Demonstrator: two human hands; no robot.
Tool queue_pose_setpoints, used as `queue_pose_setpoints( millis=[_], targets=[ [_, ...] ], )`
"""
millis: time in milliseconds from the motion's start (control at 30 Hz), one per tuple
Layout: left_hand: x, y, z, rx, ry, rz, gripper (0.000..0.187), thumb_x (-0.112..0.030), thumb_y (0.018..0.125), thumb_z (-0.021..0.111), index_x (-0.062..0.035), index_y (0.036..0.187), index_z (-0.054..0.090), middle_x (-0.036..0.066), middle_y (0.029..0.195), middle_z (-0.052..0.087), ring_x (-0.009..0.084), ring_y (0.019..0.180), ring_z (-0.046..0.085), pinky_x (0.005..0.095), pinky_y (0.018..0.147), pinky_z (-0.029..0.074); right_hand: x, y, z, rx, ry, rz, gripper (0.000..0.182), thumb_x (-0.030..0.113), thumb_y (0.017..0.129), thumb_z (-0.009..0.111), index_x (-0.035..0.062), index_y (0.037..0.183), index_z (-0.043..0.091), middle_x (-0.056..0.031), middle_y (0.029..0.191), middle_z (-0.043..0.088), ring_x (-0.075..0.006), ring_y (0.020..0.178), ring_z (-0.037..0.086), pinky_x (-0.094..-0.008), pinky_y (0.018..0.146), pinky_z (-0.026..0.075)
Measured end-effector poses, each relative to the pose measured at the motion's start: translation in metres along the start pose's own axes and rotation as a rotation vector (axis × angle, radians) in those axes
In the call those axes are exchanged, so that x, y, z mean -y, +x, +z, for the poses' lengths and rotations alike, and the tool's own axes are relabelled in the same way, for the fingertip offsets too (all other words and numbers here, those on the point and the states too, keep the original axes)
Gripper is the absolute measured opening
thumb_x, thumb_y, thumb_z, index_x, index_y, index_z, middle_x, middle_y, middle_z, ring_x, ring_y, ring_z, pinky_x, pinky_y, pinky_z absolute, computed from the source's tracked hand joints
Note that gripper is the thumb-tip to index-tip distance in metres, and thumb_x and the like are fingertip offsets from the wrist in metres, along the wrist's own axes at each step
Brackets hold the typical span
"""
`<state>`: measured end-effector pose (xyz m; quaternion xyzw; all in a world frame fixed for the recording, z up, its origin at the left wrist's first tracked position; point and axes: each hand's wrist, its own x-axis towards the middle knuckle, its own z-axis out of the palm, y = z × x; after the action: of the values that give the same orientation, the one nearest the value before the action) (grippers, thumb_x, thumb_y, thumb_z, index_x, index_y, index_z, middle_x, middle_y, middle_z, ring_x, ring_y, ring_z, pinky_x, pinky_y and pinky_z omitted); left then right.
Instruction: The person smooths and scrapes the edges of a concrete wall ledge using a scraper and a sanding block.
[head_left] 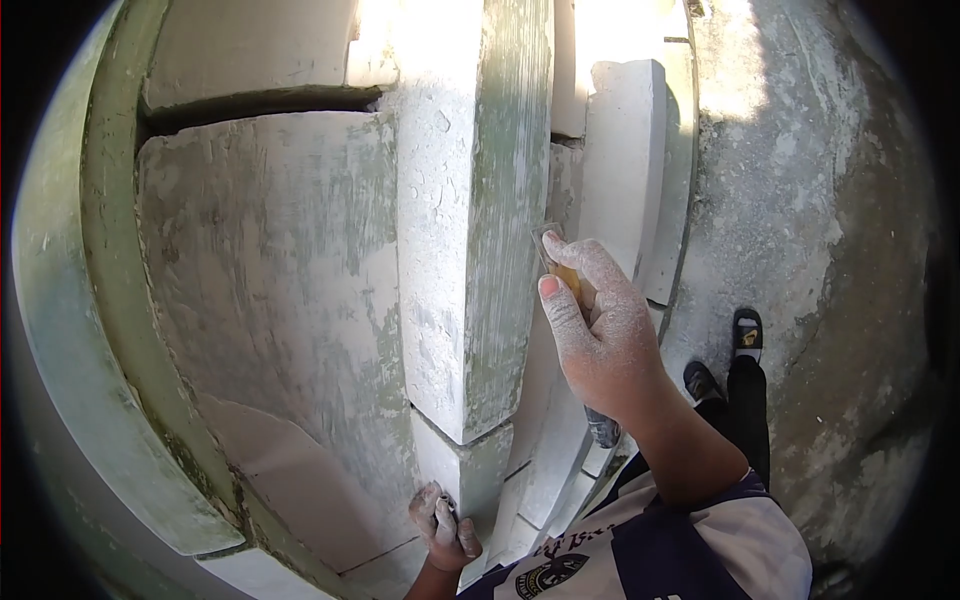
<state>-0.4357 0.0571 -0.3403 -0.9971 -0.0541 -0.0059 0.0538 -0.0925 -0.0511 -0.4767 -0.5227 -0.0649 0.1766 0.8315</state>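
Note:
My right hand [610,325], coated in white dust, grips a scraper [567,277] with a flat thin blade and a yellowish part showing between thumb and fingers. Its blade is close to the right edge of a long pale post [510,200], whose greenish face carries streaky white marks. Lower down, my left hand [445,525] is closed, its dusty fingers curled at the bottom section of that post. What sits in those fingers, if anything, cannot be made out. Left of the post is a large panel [270,230] with patchy white and green coating.
A curved greenish moulding [105,300] borders the panel on the left. White blocks [622,160] stand right of the post. Beyond them lies a stained concrete floor [800,250], where my dark sandals [746,330] show. A dark speckled object [602,428] is partly hidden below my right wrist.

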Motion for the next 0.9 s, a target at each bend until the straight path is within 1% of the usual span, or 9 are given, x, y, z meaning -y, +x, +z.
queue_pose_setpoints(
  millis=[133, 200, 267, 367, 433, 600, 767, 867, 900],
  targets=[
    [0.001, -0.002, -0.001, 0.012, -0.001, -0.012, 0.061, -0.017, 0.1, 0.048, 0.0, 0.157, 0.035, 0.033, 0.144, 0.047, 0.0464, 0.123, 0.05, 0.0572, 0.103, 0.042, 0.012, 0.018, -0.008, -0.013, -0.048, 0.043, 0.033, 0.018, 0.105, 0.057, -0.0013, 0.132, 0.057, -0.0276, 0.116, 0.07, -0.0344, 0.096, 0.074, -0.0388, 0.088, 0.058],
    [0.002, -0.002, 0.001, 0.0, -0.002, -0.004, 0.061, -0.017, 0.1, 0.048, -0.0001, 0.157, 0.035, 0.032, 0.144, 0.047, 0.0462, 0.123, 0.051, 0.0574, 0.103, 0.041, 0.014, 0.042, -0.01, -0.059, -0.062, 0.04, 0.033, 0.018, 0.106, 0.057, -0.0027, 0.132, 0.057, -0.0235, 0.115, 0.069, -0.0259, 0.092, 0.071, -0.0337, 0.085, 0.057],
    [0.002, -0.003, 0.001, 0.002, 0.007, -0.009, 0.06, -0.017, 0.1, 0.048, -0.0001, 0.157, 0.035, 0.032, 0.144, 0.047, 0.0457, 0.122, 0.051, 0.0573, 0.103, 0.042, 0.01, 0.055, -0.008, -0.116, -0.057, -0.023, 0.034, 0.018, 0.108, 0.056, -0.005, 0.132, 0.058, -0.016, 0.112, 0.068, -0.0103, 0.085, 0.065, -0.0255, 0.079, 0.053],
    [0.002, -0.002, -0.001, 0.005, 0.007, -0.006, 0.06, -0.017, 0.1, 0.048, -0.0001, 0.156, 0.036, 0.032, 0.143, 0.048, 0.045, 0.121, 0.052, 0.0573, 0.102, 0.042, 0.0, 0.02, 0.002, -0.09, -0.039, -0.048, 0.032, 0.016, 0.107, 0.056, -0.0055, 0.132, 0.057, -0.0141, 0.105, 0.07, -0.0095, 0.082, 0.065, -0.0245, 0.075, 0.053],
    [0.001, -0.002, 0.001, 0.001, -0.003, -0.012, 0.06, -0.017, 0.1, 0.048, 0.0, 0.156, 0.036, 0.032, 0.143, 0.048, 0.0447, 0.121, 0.052, 0.057, 0.102, 0.042, -0.008, -0.021, 0.009, -0.024, 0.036, -0.024, 0.029, 0.011, 0.103, 0.06, -0.0047, 0.128, 0.06, -0.0245, 0.109, 0.071, -0.0286, 0.096, 0.075, -0.0333, 0.082, 0.058],
    [0.002, -0.004, 0.0, 0.003, -0.019, -0.034, 0.06, -0.017, 0.101, 0.049, 0.0007, 0.156, 0.036, 0.032, 0.141, 0.048, 0.0449, 0.121, 0.052, 0.0554, 0.103, 0.042, -0.016, -0.099, 0.016, 0.178, 0.107, -0.048, 0.026, 0.004, 0.1, 0.063, -0.0075, 0.123, 0.061, -0.0256, 0.107, 0.071, -0.0288, 0.097, 0.075, -0.0325, 0.082, 0.057],
    [0.001, -0.008, 0.004, -0.007, -0.054, -0.055, 0.059, -0.014, 0.101, 0.05, 0.004, 0.156, 0.036, 0.033, 0.141, 0.044, 0.0434, 0.122, 0.05, 0.0543, 0.104, 0.041, -0.031, -0.064, 0.026, -0.027, 0.149, -0.035, 0.029, 0.011, 0.103, 0.061, -0.0023, 0.129, 0.06, -0.0218, 0.114, 0.072, -0.0264, 0.1, 0.074, -0.032, 0.085, 0.057],
    [0.0, -0.009, 0.005, -0.013, -0.078, -0.067, 0.06, -0.011, 0.099, 0.051, 0.0056, 0.155, 0.036, 0.031, 0.138, 0.042, 0.0405, 0.12, 0.047, 0.0529, 0.104, 0.041, -0.018, -0.076, 0.025, 0.009, 0.095, -0.027, 0.03, 0.012, 0.103, 0.061, -0.0013, 0.131, 0.06, -0.022, 0.115, 0.072, -0.0243, 0.102, 0.074, -0.0314, 0.086, 0.057],
    [0.001, -0.008, 0.005, -0.015, -0.092, -0.066, 0.061, -0.01, 0.099, 0.051, 0.006, 0.155, 0.037, 0.03, 0.136, 0.042, 0.0395, 0.119, 0.046, 0.0523, 0.103, 0.04, -0.018, -0.093, 0.025, 0.104, 0.107, 0.063, 0.031, 0.011, 0.103, 0.061, -0.0023, 0.131, 0.06, -0.0209, 0.113, 0.072, -0.0228, 0.1, 0.073, -0.031, 0.086, 0.057]
  ],
)
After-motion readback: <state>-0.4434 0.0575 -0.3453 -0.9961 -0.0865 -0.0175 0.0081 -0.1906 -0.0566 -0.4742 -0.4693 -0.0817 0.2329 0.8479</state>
